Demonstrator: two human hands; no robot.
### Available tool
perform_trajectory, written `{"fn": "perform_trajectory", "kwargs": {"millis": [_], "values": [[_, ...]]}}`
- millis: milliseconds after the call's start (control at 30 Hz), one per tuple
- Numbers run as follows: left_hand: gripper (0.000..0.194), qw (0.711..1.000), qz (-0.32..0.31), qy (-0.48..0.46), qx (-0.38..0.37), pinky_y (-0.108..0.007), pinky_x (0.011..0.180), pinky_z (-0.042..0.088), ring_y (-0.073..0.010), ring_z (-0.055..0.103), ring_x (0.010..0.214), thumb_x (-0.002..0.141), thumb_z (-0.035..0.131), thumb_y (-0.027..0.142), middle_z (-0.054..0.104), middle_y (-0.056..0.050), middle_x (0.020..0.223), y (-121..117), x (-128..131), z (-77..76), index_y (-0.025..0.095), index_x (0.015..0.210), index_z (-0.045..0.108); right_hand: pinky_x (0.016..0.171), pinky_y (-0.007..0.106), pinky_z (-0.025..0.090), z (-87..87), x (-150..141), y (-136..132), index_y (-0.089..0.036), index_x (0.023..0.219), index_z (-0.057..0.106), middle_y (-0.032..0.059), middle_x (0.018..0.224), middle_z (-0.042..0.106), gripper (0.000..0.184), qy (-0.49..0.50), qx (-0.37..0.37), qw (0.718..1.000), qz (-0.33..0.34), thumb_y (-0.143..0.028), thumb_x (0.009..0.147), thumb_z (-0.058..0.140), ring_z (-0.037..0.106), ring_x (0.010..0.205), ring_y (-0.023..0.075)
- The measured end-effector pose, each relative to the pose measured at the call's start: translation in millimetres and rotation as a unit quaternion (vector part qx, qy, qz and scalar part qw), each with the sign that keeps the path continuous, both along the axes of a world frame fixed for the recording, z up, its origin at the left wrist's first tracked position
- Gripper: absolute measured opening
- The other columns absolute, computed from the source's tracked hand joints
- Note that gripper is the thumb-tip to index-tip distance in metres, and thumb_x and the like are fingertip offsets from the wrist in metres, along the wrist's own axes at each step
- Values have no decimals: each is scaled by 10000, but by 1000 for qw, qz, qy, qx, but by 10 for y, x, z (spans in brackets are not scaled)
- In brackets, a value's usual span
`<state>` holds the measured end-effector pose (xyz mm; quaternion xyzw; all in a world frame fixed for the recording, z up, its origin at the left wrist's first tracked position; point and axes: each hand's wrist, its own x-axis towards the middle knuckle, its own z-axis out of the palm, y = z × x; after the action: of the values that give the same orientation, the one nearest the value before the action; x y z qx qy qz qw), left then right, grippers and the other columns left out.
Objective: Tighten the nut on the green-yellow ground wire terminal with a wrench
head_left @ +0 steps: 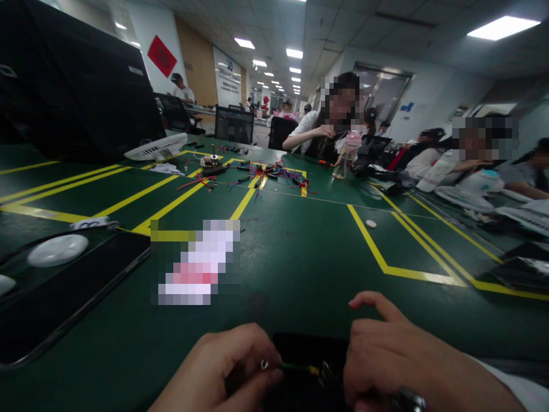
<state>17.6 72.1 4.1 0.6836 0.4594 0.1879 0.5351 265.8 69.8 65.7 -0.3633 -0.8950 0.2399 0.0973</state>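
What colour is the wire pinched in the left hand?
Green, with a yellow end, seen in the head view: wire, left hand.

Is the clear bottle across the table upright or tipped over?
Upright: the clear bottle stands on its base on the green table, pink top uppermost.

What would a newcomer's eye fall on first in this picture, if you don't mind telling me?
Probably the two hands at the bottom edge: the left hand and right hand pinch a thin green-and-yellow wire over a small black object. Next, the bright yellow lines across the dark green table. Farther back, a tangle of coloured wires lies mid-table, with seated people along the right side.
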Motion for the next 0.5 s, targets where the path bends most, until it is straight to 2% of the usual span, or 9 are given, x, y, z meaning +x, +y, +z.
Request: {"fn": "perform_trajectory", "kwargs": {"millis": [100,167,300,400,500], "values": [[159,1000,11,6,8,-204,516,398,-133,559,576,869,552,313,559,38,638,-2,6,2,185,799,616,990,448,288,-31,42,3,-263,767,587,-48,680,666,106,37,41,998,8,-174,783,533,636,645,153],[162,1000,19,9,15,-205,510,394,-132,555,559,863,552,314,551,43,615,0,8,16,185,786,611,1000,426,287,-79,95,4,-258,765,571,-59,619,627,114,52,81,995,10,-174,786,497,610,566,131],[153,1000,-10,7,-4,-209,532,409,-137,568,590,875,543,301,558,38,638,13,9,60,185,800,609,986,421,309,-170,172,11,-251,697,550,-73,523,558,142,37,128,991,22,-223,812,471,543,442,107],[153,1000,4,4,-1,-204,518,406,-135,564,578,868,552,308,549,42,625,21,9,75,187,796,612,960,447,340,-190,160,11,-261,707,570,-56,526,583,168,33,104,994,12,-270,829,456,550,451,127],[163,1000,-9,8,3,-204,528,416,-136,571,585,876,551,323,568,36,632,29,5,71,188,812,617,955,466,367,-164,106,0,-254,693,577,-32,546,624,175,16,52,999,0,-284,818,458,570,475,141]]}}
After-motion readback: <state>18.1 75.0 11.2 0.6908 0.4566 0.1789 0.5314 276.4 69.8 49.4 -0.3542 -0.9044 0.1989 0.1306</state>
